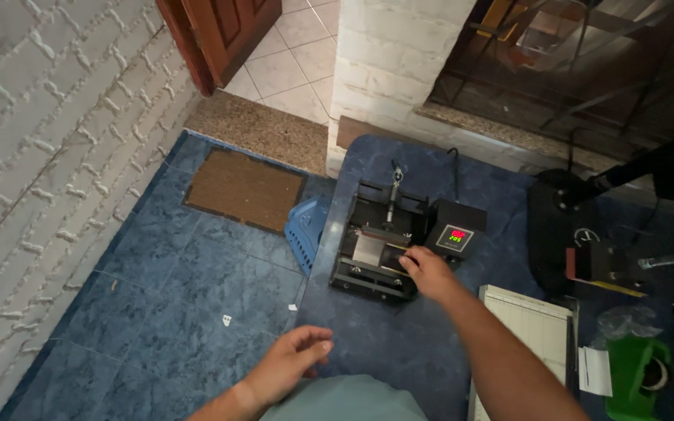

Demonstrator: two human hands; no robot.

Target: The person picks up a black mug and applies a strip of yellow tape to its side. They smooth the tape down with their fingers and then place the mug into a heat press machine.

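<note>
— Over the blue marbled table [399, 351], what have you got?

— I see the right hand [427, 272] stretched out to a small black press machine [388, 242] near the middle of the table. Its fingers rest on the right end of the machine's cradle, curled down; I cannot tell whether they grip anything there.

— And the other one?

— I see the left hand [294, 357] hovering low and near, at the table's left edge, fingers loosely half-open, holding nothing.

— Where does the machine sit?

— It sits towards the far left part of the table, its lever [391, 195] pointing away from me. A black control box [455, 228] with a lit red-and-green display is joined to its right side, just far of the right hand.

— Around it?

— To the right lies a white paper trimmer [536, 323], near the right forearm. Further right I see a green tape dispenser [637, 378] and another dark press [587, 234]. Left of the table, on the blue tiled floor [157, 296], a blue plastic crate [306, 230] leans by the table edge, and a brown doormat [243, 189] lies beyond it.
</note>
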